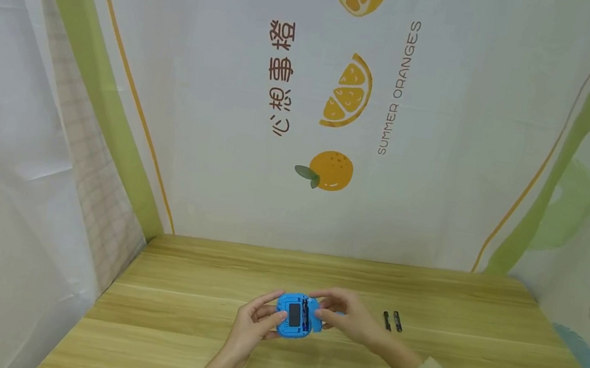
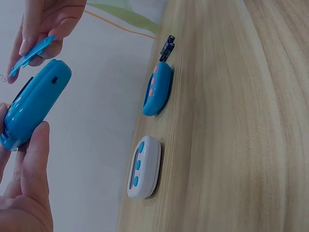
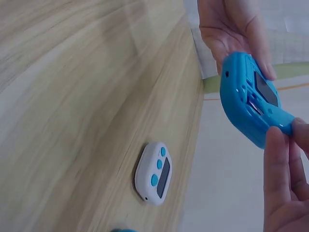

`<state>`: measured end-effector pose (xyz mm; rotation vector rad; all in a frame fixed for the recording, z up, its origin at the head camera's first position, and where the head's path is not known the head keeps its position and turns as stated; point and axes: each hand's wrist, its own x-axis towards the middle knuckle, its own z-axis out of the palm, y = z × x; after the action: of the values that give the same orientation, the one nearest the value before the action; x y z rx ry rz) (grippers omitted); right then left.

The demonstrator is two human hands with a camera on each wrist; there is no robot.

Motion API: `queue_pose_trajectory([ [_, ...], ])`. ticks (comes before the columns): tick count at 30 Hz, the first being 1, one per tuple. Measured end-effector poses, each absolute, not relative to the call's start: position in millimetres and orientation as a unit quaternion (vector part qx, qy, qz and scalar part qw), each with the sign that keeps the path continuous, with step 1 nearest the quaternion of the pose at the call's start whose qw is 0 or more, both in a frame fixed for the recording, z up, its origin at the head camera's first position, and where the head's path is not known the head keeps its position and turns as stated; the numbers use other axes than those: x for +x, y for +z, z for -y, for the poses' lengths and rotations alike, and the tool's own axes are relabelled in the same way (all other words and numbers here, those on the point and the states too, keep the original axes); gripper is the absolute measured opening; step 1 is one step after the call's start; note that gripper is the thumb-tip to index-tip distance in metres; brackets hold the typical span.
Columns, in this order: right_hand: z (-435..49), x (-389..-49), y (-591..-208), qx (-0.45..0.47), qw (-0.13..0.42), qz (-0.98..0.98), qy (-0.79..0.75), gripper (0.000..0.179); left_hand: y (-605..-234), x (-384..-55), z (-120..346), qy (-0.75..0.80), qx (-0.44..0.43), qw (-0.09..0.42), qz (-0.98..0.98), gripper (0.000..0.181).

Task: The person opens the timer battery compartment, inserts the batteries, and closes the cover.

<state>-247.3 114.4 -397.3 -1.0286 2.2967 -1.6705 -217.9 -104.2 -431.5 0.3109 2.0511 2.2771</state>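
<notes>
My left hand (image 1: 249, 326) grips a small blue digital timer (image 1: 282, 328), its back with a dark rectangle turned up. The battery slot along its right side is uncovered, and a dark battery (image 1: 306, 317) shows in it. Beside the slot, my right hand (image 1: 351, 320) pinches the blue battery cover (image 1: 316, 324) between thumb and fingers. In the left wrist view the cover (image 2: 31, 55) stands tilted just off the timer (image 2: 36, 104). From the right wrist, the cover (image 3: 277, 117) partly hides the slot.
Two dark batteries (image 1: 392, 321) lie on the wooden table (image 1: 182, 295), right of my hands. A blue timer with pink buttons (image 2: 158, 89) and a white timer with blue buttons (image 2: 144, 166) also rest there. A printed cloth (image 1: 210, 131) hangs behind the table.
</notes>
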Motion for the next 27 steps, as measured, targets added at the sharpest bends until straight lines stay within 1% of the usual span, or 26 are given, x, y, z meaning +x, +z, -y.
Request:
queue_pose_trajectory([
  [11,-100,-248,-405,-0.302,0.056,-0.756,-0.578,0.031,-432,-218,105,0.744,0.093,0.034,-0.661,0.051],
  [27,-97,-251,-420,-0.26,0.082,-0.737,-0.618,0.034,-436,-217,106,0.733,0.093,0.032,-0.673,0.053],
])
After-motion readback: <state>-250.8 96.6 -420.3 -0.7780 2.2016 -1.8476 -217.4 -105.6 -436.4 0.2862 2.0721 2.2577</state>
